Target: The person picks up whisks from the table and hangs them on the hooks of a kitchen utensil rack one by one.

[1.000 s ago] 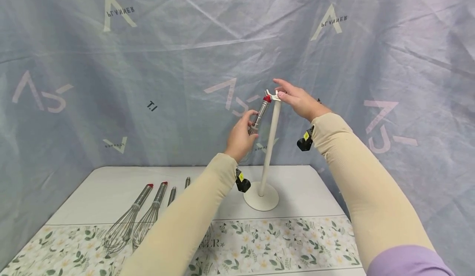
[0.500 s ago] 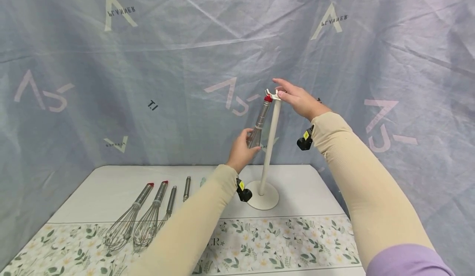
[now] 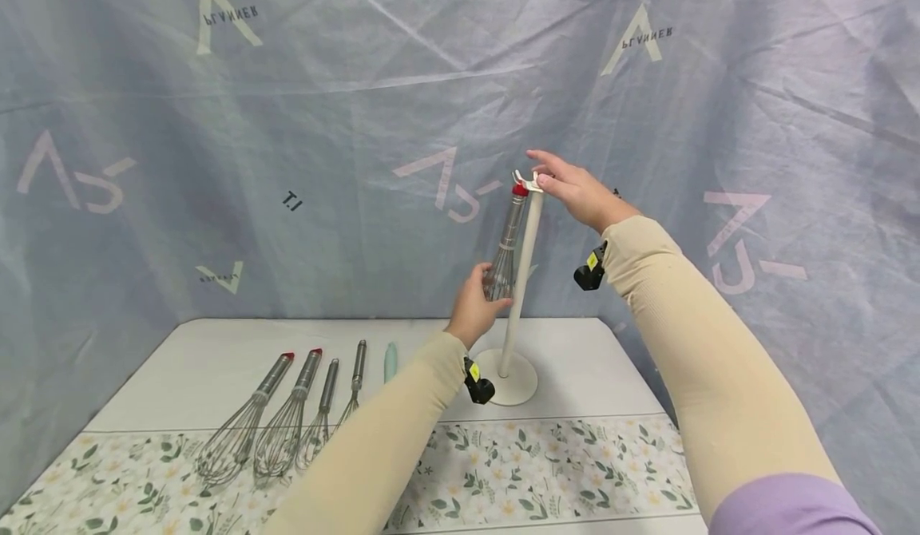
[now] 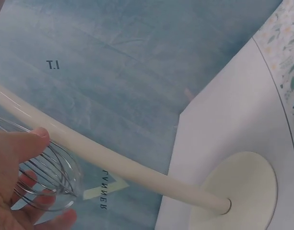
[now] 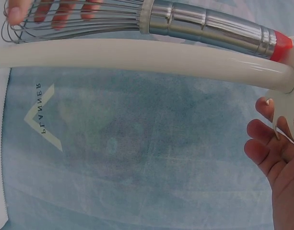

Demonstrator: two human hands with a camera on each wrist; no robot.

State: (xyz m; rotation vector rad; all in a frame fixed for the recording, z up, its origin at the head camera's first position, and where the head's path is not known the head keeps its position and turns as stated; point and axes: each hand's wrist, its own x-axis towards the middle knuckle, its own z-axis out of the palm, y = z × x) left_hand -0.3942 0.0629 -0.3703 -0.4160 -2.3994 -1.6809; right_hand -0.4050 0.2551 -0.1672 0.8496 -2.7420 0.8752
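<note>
A wire whisk [image 3: 513, 222] with a steel handle and red end cap hangs at the white hook stand [image 3: 523, 287], its cap right at the pronged top and its wires pointing down. My left hand [image 3: 476, 305] is around the wire loops low on the whisk, thumb on the near side and fingers behind; the left wrist view shows the thumb and the wire loops [image 4: 55, 177] close beside the pole. My right hand [image 3: 576, 193] holds a prong of the stand's top, with the index finger stretched out. Its curled fingers [image 5: 258, 152] show beside the prong in the right wrist view.
Several whisks lie in a row at the left of the white table [image 3: 431, 343], among them a red-capped whisk [image 3: 275, 374]. A pale green tool [image 3: 390, 361] lies beside them, partly behind my left sleeve. The stand's round base [image 3: 521, 383] rests on the table; a grey-blue curtain [image 3: 359, 200] hangs behind.
My left hand has slid down the whisk from near its handle to the lower wires. The whisk has swung slightly more upright. The right hand stays at the stand's top.
</note>
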